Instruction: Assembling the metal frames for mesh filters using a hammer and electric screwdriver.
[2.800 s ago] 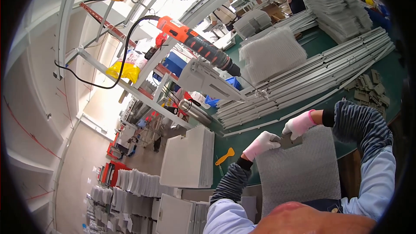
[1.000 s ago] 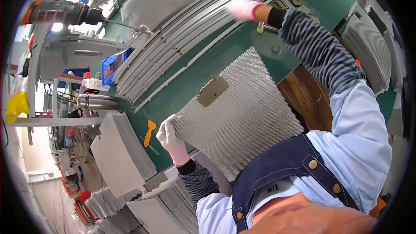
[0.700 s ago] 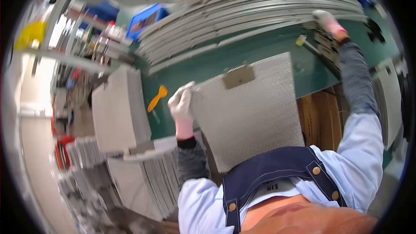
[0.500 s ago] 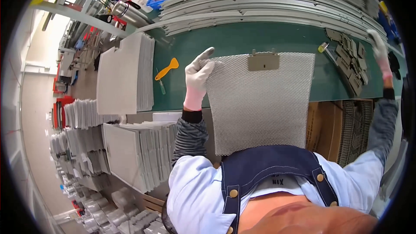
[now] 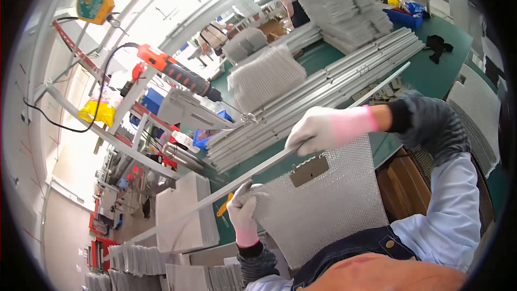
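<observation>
A silver metal mesh panel [image 5: 344,199] stands in front of me, its lower edge against my overalls. At its top edge sits a small tan metal plate [image 5: 310,172]. My left hand [image 5: 243,213] pinches the panel's upper left corner, thumb and fingers closed. Above the panel's top edge, my right hand [image 5: 320,129] is closed round a long, thin, pale metal strip [image 5: 199,203]. That strip slants from the lower left up to the right, passing close over my left hand. Both hands wear white gloves with pink cuffs.
Long metal strips [image 5: 323,86] lie stacked across the green bench, with mesh stacks [image 5: 264,78] behind. An orange electric screwdriver [image 5: 167,64] hangs at the left. White panels [image 5: 183,215] and a yellow scraper [image 5: 224,205] are left of my hands. A cardboard box [image 5: 406,186] stands right, below the bench.
My right hand has come from the far right to above the panel and now holds the long strip. The left hand stays on the panel's corner. The view has tilted and turned.
</observation>
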Action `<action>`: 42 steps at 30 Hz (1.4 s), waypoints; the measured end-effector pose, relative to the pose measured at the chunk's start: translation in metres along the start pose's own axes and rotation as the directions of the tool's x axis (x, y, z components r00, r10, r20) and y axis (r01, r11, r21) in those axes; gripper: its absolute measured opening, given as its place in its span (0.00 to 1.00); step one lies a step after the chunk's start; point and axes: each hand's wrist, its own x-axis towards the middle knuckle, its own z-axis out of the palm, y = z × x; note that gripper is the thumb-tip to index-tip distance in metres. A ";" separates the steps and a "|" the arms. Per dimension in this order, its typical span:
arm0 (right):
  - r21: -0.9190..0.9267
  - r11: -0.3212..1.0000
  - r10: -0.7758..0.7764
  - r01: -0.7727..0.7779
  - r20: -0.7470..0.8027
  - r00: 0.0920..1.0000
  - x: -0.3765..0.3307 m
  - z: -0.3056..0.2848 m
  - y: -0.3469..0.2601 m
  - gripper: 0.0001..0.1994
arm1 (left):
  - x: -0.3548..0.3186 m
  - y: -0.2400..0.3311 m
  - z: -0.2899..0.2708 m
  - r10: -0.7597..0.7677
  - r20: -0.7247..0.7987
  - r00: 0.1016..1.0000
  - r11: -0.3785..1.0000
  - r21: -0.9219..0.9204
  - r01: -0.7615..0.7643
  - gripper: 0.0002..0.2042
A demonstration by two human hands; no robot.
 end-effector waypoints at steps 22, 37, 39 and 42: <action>0.082 0.956 0.241 -0.283 0.336 0.911 0.083 0.051 -0.010 0.13 | 0.003 0.033 0.007 -0.064 -0.262 0.963 0.998 0.011 0.070 0.18; -0.005 0.926 0.319 -0.378 0.547 0.774 0.047 0.001 -0.017 0.16 | -0.019 0.027 -0.015 -0.125 -0.180 0.976 0.959 -0.275 0.072 0.15; 0.011 0.924 0.317 -0.382 0.533 0.784 0.045 0.003 -0.014 0.16 | -0.019 0.031 -0.012 -0.138 -0.209 0.968 0.960 -0.267 0.079 0.14; -0.086 0.931 0.351 -0.354 0.476 0.806 0.042 0.003 -0.014 0.16 | -0.017 0.042 -0.007 -0.138 -0.257 0.956 0.966 -0.246 0.073 0.14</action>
